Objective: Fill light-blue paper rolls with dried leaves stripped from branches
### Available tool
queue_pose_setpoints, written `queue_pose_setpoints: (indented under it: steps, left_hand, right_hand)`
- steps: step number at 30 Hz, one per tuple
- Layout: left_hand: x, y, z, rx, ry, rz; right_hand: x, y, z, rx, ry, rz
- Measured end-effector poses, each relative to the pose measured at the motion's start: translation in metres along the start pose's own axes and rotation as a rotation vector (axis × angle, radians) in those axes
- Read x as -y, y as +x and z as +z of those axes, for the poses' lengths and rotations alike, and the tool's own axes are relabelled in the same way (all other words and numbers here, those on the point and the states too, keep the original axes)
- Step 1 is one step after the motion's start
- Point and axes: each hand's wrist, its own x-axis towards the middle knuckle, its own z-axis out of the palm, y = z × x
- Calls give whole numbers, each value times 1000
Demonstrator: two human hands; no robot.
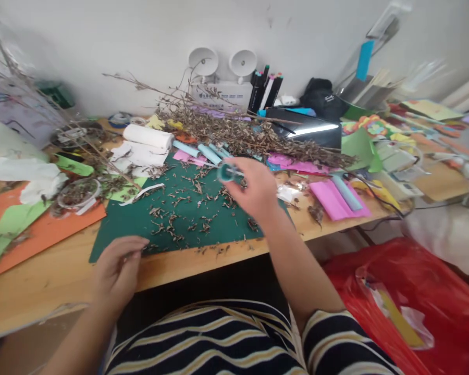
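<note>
My right hand (254, 190) hovers over the far right part of a dark green cutting mat (148, 232), fingers closed on a small teal roll (226, 172), blurred by motion. My left hand (119, 271) rests at the mat's near left corner on the wooden table (42, 281), its fingers curled; something thin may be pinched in them, but I cannot make it out. Dried leaf bits (180, 213) lie scattered over the mat. A heap of dry twigs (250, 135) lies just beyond my right hand.
Pink paper (336, 200) lies to the right, orange card (58, 226) and green scraps to the left. A white tissue roll (148, 136), markers (266, 88) and a black case (308, 127) stand at the back. A red plastic bag (410, 291) sits below the table's right side.
</note>
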Motion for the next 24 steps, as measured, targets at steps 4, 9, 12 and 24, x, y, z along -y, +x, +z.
queue_pose_setpoints:
  steps: [4,9,12,24]
  left_hand:
    - [-10,44,6,143,-40,74]
    - [-29,109,31,238,-359,137]
    - [-23,132,40,353,-472,128]
    - [-1,113,48,257,-341,54]
  right_hand:
    - [55,25,25,56,345,-294]
    - [64,39,34,69,466,-278]
    - [48,39,49,5,365,-70]
    - [25,19,74,228,381,-268]
